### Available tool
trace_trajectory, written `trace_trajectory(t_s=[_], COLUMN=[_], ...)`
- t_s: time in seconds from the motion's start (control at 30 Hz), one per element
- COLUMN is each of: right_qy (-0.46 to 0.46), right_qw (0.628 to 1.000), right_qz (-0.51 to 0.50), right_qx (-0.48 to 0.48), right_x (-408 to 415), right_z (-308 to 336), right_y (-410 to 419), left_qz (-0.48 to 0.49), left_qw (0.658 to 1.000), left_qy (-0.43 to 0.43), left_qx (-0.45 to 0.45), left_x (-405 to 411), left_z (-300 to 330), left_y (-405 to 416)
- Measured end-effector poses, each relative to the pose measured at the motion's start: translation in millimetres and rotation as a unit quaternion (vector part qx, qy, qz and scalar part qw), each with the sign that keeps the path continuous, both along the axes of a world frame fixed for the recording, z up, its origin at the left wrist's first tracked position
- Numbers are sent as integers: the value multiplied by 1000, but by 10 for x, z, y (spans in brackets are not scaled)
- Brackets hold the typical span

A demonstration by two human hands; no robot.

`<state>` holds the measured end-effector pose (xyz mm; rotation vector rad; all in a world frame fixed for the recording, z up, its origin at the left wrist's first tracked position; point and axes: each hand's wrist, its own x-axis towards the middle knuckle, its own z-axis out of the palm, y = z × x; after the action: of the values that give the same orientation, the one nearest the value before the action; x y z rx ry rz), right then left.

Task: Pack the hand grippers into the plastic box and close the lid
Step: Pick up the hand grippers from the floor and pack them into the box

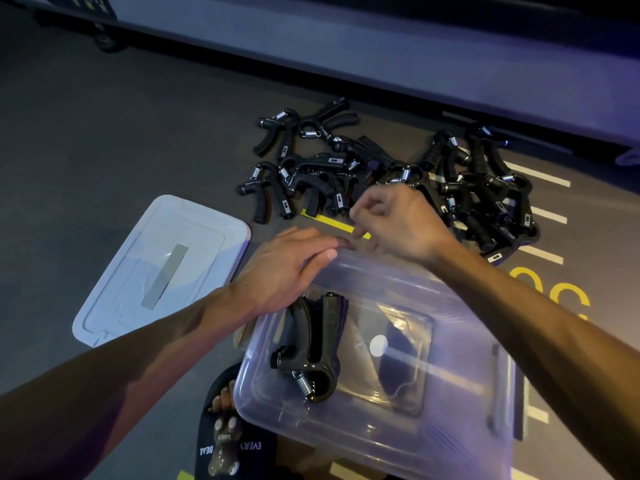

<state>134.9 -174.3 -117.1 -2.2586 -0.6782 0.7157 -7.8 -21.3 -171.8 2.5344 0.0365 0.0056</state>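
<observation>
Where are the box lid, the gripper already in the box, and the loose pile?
Box lid (pixel 162 268), head view: on its flat top, beside the grey strip.
Hand gripper in the plastic box (pixel 311 344), head view: on its black handle.
Pile of hand grippers (pixel 485 192), head view: on the right-hand heap's middle.

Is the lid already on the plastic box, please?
No, the lid lies flat on the floor to the left of the plastic box, which stands open with one hand gripper inside.

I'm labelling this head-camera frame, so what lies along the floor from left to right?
Lid → left hand → hand gripper in the plastic box → right hand → right-hand pile of hand grippers.
</observation>
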Motion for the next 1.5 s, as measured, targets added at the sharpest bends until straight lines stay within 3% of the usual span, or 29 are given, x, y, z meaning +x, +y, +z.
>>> trace_trajectory(t_s=[0.13, 0.3, 0.43, 0.57, 0.73, 0.9, 1.03, 1.27, 1.4, 1.5], right_qy=[6, -93, -135, -190, -269, -279, -239, -212, -134, -86], right_qw=[999, 989, 946, 912, 896, 925, 962, 959, 952, 956], right_qz=[-1, 84, 218, 266, 293, 239, 129, -4, -24, 36], right_qx=[-48, -82, -197, -247, -200, -97, 30, 188, 273, 278], right_x=[350, 554, 695, 717, 724, 686, 602, 369, 265, 164], right_z=[-361, -643, -854, -968, -953, -818, -541, 104, 530, 719], right_y=[178, 593, 913, 1030, 962, 769, 613, 19, -324, -466], left_qz=[-3, -1, -2, -3, 3, 7, 4, 13, 23, 14], left_qw=[1000, 1000, 1000, 1000, 999, 1000, 1000, 999, 999, 1000], left_qy=[-7, 2, 3, 22, 28, 10, 20, 28, 19, -9], left_qx=[-16, -9, -18, -19, -15, -15, -13, -19, -13, -10], left_x=[2, 11, 10, 19, 19, 8, 6, -8, -32, -26], left_z=[8, 36, 36, 30, 51, 101, 119, 91, 81, 110], left_y=[-2, -10, -7, 7, 0, -22, -27, -30, -29, -50])
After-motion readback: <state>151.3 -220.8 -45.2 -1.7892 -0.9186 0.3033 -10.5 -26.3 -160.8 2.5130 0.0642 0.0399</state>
